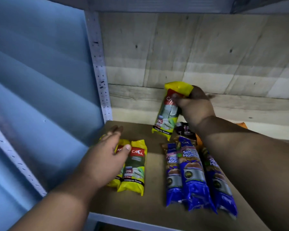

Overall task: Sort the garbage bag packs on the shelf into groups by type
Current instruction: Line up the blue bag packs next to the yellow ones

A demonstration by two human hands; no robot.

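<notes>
My right hand [196,105] grips a yellow garbage bag pack [168,114] by its upper part and holds it upright above the back of the shelf board [153,204]. Two more yellow packs lie side by side at the left; the right one [134,167] is fully visible. My left hand [107,157] rests flat and open on the left yellow pack [118,148], covering most of it. Three blue packs [193,177] lie side by side at the right, partly under my right forearm. A dark purple pack [184,129] shows behind them.
A perforated grey shelf upright [101,72] stands at the left, with a blue wall [37,80] beyond it. A concrete wall [198,52] closes the back. Something orange [240,125] peeks out behind my right arm. An upper shelf [157,4] hangs overhead.
</notes>
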